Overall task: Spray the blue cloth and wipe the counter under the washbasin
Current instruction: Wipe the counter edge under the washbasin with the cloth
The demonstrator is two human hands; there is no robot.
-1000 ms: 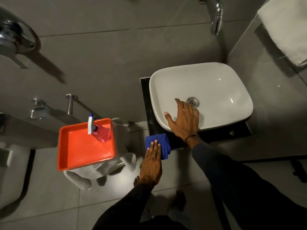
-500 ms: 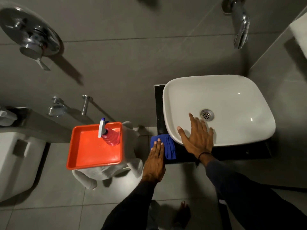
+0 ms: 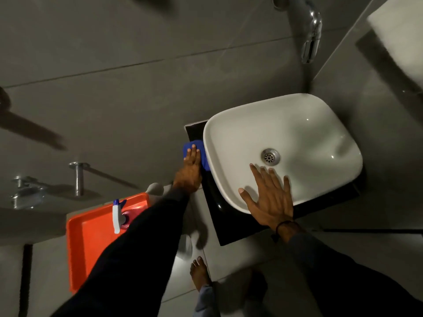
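Observation:
A white washbasin (image 3: 297, 124) sits on a black counter (image 3: 231, 229). My left hand (image 3: 191, 172) lies flat on the blue cloth (image 3: 199, 146), pressing it onto the counter's left strip beside the basin, near the wall. My right hand (image 3: 270, 197) rests with fingers spread on the basin's front rim, holding nothing. The spray bottle (image 3: 119, 215), with a white and blue trigger head, stands in an orange tray (image 3: 84, 243) at the left, partly hidden by my left sleeve.
A chrome tap (image 3: 311, 35) juts from the wall above the basin. White towels (image 3: 398, 26) hang at the upper right. Chrome wall fittings (image 3: 77, 177) sit left of the tray. A bare foot (image 3: 200, 272) stands on the grey tiled floor below.
My left hand has slid the blue cloth from the counter's front corner back along the left side of the basin toward the wall. My right hand stays on the basin rim.

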